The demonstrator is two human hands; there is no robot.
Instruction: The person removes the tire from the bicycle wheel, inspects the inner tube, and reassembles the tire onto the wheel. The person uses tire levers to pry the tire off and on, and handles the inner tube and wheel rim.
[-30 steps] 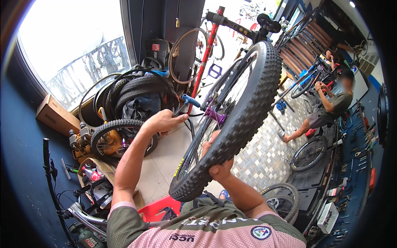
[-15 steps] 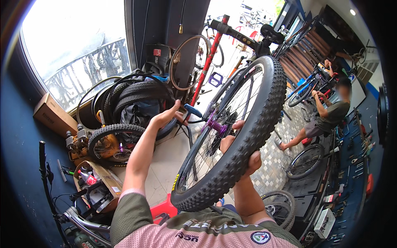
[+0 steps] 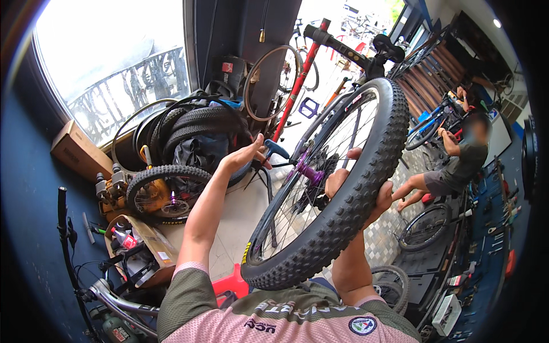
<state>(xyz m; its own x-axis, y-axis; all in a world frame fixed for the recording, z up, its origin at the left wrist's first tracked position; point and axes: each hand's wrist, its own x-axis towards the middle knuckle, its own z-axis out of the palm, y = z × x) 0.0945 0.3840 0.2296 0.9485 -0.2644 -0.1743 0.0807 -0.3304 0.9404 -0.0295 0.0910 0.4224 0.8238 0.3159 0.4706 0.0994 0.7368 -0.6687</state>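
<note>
A bicycle wheel with a knobby black tyre fills the middle, tilted, its purple hub set between dark frame stays. My right hand grips the wheel from the right, thumb side against the tyre and other fingers showing through the spokes. My left hand is left of the hub, fingers stretched out. Just beyond its fingertips is a blue-handled T-shaped tool, its dark shaft reaching toward the hub. Whether the fingers touch the handle is hard to tell.
A red stand post rises behind the wheel. Tyres pile up at the left, above another wheel and a cardboard box. At right, a person works on a bike, near a wall of tools.
The whole view has shifted slightly, with things appearing further right. My right hand's thumb side sits higher along the tyre. My left hand remains beside the blue-handled tool.
</note>
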